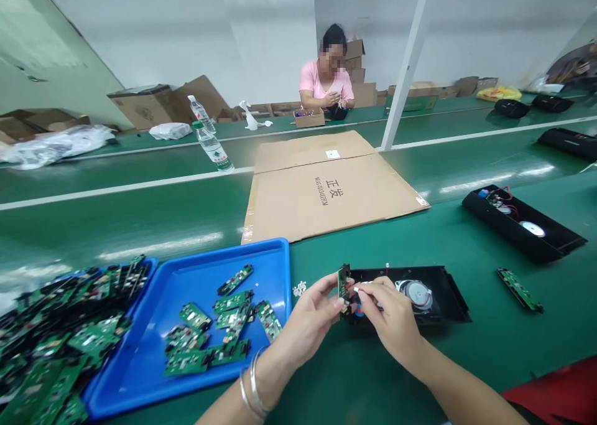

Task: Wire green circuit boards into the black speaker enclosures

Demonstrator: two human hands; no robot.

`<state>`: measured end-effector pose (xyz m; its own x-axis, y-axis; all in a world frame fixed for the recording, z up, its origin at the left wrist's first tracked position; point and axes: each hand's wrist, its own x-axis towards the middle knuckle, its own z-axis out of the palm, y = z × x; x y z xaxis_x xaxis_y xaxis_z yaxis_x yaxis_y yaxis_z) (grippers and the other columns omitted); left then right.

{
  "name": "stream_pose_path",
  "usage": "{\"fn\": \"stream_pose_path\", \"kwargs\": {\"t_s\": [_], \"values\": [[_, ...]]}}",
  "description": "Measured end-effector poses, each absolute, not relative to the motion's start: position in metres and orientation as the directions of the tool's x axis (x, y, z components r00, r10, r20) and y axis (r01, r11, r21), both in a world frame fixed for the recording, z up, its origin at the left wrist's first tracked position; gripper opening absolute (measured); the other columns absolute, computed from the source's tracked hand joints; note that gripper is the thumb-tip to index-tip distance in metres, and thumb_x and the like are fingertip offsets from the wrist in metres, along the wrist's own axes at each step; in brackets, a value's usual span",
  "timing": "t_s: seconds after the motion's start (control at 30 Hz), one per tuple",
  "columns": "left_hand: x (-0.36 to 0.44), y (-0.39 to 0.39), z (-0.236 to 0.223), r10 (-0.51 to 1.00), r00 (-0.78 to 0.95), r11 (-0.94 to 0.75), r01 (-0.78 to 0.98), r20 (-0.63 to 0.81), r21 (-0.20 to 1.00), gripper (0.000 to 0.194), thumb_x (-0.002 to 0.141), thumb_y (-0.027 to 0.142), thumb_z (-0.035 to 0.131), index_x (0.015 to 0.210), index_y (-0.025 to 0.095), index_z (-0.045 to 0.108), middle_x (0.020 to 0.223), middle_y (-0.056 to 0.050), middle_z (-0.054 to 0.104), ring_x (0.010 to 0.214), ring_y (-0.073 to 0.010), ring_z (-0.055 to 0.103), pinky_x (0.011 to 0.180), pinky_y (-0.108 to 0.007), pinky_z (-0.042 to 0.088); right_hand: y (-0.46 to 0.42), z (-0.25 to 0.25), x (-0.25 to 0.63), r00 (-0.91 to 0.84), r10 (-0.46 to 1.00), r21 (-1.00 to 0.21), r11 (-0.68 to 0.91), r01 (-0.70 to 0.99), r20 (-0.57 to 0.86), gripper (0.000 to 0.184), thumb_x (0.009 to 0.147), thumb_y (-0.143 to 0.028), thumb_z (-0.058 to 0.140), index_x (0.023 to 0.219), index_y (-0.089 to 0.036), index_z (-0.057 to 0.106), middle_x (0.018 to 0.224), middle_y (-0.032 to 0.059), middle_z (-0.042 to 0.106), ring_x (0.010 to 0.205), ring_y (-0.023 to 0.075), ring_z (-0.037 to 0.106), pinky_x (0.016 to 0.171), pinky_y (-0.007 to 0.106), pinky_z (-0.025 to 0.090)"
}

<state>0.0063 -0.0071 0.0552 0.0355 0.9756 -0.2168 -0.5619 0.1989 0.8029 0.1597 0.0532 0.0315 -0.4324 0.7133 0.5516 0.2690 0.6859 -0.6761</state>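
My left hand (311,316) grips a green circuit board (344,288) by its edges, tilted on its side. Close to it, my right hand (390,313) pinches a small white plug connector (357,289) between thumb and fingertips, right beside the board; whether the two touch I cannot tell. Under both hands lies an open black speaker housing (448,294), with a round silver speaker (416,294) inside. Part of the housing is hidden by my hands. A little pile of white bits (300,288) sits just left of the housing.
Left of me, a blue tray (140,384) holds several circuit boards, beside a heap of more boards (51,350). Flat cardboard (298,207) lies ahead. To the right are another open housing (522,223) and a loose board (518,289). Across the line sits a co-worker (326,83).
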Motion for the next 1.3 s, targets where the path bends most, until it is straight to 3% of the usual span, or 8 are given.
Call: {"fn": "stream_pose_path", "kwargs": {"t_s": [0.17,0.53,0.7,0.8,0.97,1.17,1.3], "values": [[0.007,-0.009,0.049,0.991,0.045,0.133,-0.493,-0.128,0.860,0.034,0.079,0.019,0.070,0.112,0.022,0.063,0.118,-0.007,0.064,0.112,-0.0226,0.057,0.094,-0.029,0.045,0.051,0.035,0.160,-0.481,0.629,-0.602,0.763,0.234,0.610,0.019,0.092,-0.012,0.042,0.088,-0.020,0.059,0.069,0.0012,0.064,0.060,0.0141,0.054,0.065,0.033,0.046],[0.006,-0.012,0.053,0.995,0.068,0.091,-0.320,-0.073,0.943,0.033,0.085,0.022,0.062,0.118,0.024,0.060,0.125,-0.007,0.060,0.115,-0.0227,0.055,0.099,-0.033,0.044,0.051,0.033,0.158,-0.439,0.545,-0.494,0.837,0.236,0.714,0.016,0.090,-0.006,0.044,0.091,-0.016,0.057,0.066,0.0007,0.060,0.055,0.0119,0.051,0.065,0.033,0.045],[-0.002,-0.012,0.057,0.993,0.115,0.000,0.013,-0.001,1.000,0.034,0.089,0.023,0.055,0.124,0.026,0.056,0.131,-0.008,0.054,0.117,-0.0221,0.053,0.100,-0.036,0.043,0.053,0.033,0.158,-0.477,0.484,-0.406,0.875,0.263,0.734,0.015,0.089,-0.004,0.046,0.089,-0.014,0.057,0.069,0.0026,0.063,0.058,0.0124,0.053,0.067,0.034,0.044],[-0.008,-0.012,0.061,0.985,0.164,-0.094,0.231,0.057,0.968,0.035,0.091,0.024,0.051,0.126,0.026,0.054,0.129,-0.009,0.055,0.114,-0.0209,0.052,0.100,-0.036,0.043,0.052,0.034,0.158,-0.491,0.465,-0.388,0.885,0.257,0.737,0.016,0.088,-0.003,0.045,0.090,-0.014,0.057,0.069,0.0034,0.064,0.058,0.0127,0.053,0.066,0.034,0.044],[-0.011,-0.012,0.060,0.973,0.215,-0.160,0.338,0.090,0.927,0.032,0.091,0.022,0.050,0.122,0.020,0.056,0.124,-0.011,0.057,0.112,-0.0206,0.053,0.098,-0.034,0.044,0.052,0.033,0.158,-0.488,0.463,-0.394,0.886,0.244,0.740,0.019,0.089,-0.003,0.042,0.089,-0.014,0.058,0.064,0.0009,0.061,0.053,0.0117,0.051,0.065,0.034,0.044],[-0.006,-0.010,0.058,0.993,0.120,-0.029,0.372,-0.017,0.928,0.037,0.091,0.027,0.050,0.127,0.023,0.052,0.125,-0.007,0.059,0.111,-0.0200,0.056,0.097,-0.033,0.045,0.051,0.033,0.154,-0.542,0.488,-0.392,0.873,0.291,0.684,0.022,0.092,-0.007,0.039,0.086,-0.014,0.059,0.067,0.0029,0.063,0.057,0.0135,0.053,0.066,0.033,0.043],[-0.009,-0.009,0.066,0.994,0.035,0.078,0.444,-0.104,0.892,0.042,0.089,0.027,0.051,0.131,0.025,0.047,0.120,-0.005,0.062,0.105,-0.0208,0.059,0.093,-0.035,0.046,0.054,0.052,0.169,-0.615,0.572,-0.456,0.816,0.356,0.543,0.024,0.097,-0.026,0.038,0.101,-0.017,0.059,0.090,0.0075,0.065,0.080,0.0188,0.059,0.073,0.034,0.046]]}}
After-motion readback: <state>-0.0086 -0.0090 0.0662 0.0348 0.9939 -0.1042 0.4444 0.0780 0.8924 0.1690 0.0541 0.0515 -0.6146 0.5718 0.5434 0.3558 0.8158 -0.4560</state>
